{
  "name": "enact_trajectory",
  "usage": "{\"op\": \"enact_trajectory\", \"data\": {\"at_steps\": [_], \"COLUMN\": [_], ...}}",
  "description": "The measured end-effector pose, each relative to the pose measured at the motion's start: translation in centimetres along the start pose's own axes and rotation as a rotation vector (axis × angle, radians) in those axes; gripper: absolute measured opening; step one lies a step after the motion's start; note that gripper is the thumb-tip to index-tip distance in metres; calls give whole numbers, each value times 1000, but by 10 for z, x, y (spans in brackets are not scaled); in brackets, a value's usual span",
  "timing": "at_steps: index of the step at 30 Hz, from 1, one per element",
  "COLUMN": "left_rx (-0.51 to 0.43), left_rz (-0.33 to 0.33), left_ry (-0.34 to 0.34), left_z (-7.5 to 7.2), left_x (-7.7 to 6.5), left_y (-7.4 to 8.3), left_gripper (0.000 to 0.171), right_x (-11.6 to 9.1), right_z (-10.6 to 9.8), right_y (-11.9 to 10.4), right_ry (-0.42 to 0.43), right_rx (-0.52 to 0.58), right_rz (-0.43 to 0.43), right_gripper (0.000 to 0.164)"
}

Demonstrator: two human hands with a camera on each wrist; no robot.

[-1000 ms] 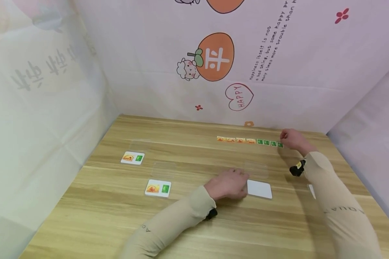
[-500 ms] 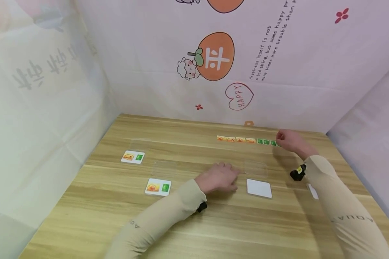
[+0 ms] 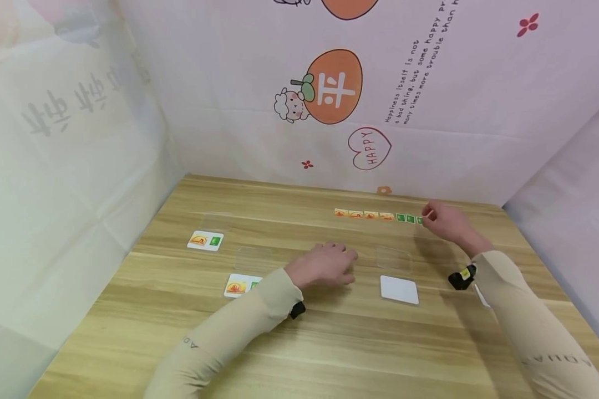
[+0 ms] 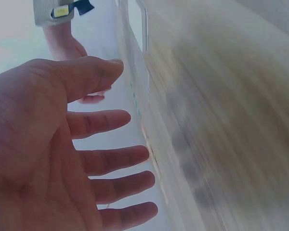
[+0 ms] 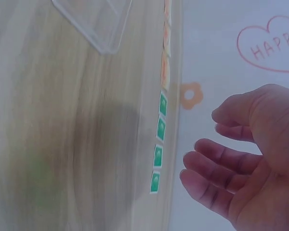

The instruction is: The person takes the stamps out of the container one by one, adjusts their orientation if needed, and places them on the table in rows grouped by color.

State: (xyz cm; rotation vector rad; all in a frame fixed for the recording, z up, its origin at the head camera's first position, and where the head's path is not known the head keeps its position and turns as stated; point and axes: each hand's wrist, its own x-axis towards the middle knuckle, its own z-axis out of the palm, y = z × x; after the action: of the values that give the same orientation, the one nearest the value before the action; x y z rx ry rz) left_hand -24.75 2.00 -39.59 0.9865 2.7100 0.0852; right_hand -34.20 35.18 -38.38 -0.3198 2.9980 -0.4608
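Head cam: the right hand (image 3: 449,223) covers the far end of the green stickers (image 3: 410,219), and the third one only half shows. The left sleeve (image 3: 229,327) blocks the right end of a picture card (image 3: 235,287), while the right sleeve (image 3: 529,316) hides most of a white card (image 3: 481,297). Both sleeves run off the bottom, and the wall text (image 3: 426,72) gets chopped up top. In the left wrist view, the left hand (image 4: 58,149) is cut off at the edge and the stickers are a blurry line. Right wrist cam clips a clear plate (image 5: 98,19), and the thumb hides most of the index finger, so can't tell if they touch
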Motion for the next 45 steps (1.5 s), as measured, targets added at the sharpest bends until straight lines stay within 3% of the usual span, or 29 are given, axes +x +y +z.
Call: {"op": "enact_trajectory", "data": {"at_steps": [20, 32, 45], "left_rx": [-89, -191, -203], "left_rz": [-25, -19, -23], "left_ry": [44, 62, 122], "left_z": [-6, -12, -9], "left_x": [-15, -36, -52], "left_y": [-36, -54, -77], "left_gripper": [53, 54, 53], "right_x": [-45, -50, -50], "right_z": [14, 17, 23], "right_y": [-47, -83, -123], "right_ry": [60, 35, 18], "right_rx": [69, 84, 82], "right_rz": [-167, -179, -248], "right_gripper": [23, 22, 22]}}
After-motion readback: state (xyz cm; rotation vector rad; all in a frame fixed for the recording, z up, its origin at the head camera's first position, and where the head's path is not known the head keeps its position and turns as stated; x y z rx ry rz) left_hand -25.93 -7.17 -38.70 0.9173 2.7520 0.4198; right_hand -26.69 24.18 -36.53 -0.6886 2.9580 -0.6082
